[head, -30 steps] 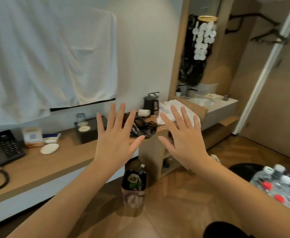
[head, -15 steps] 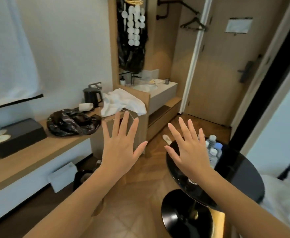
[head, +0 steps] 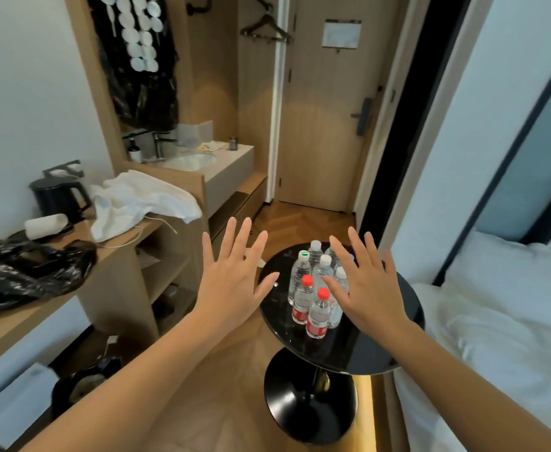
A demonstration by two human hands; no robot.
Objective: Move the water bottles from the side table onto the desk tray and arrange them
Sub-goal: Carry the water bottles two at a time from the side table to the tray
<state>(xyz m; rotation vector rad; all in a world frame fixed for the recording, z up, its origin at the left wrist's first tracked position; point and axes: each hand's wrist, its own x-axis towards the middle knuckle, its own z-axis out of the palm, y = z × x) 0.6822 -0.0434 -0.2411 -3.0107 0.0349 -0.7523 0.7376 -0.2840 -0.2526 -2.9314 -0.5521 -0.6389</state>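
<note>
I see the bottles (head: 320,275) standing upright in a tight cluster on the round black side table (head: 365,350), on its far-left part. They are clear plastic. The red-capped pair (head: 317,316) stands nearest me with red labels, a green-topped one (head: 300,272) stands behind, and the others have white caps. The cluster's right side is hidden from me.

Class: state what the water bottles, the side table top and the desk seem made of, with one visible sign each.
Water bottles: probably clear plastic; see-through walls, red, white and green caps. Side table top: glossy black, perhaps polished stone or glass; it shows reflections. Desk: matt pale wood or wood-look laminate; faint grain.
</note>
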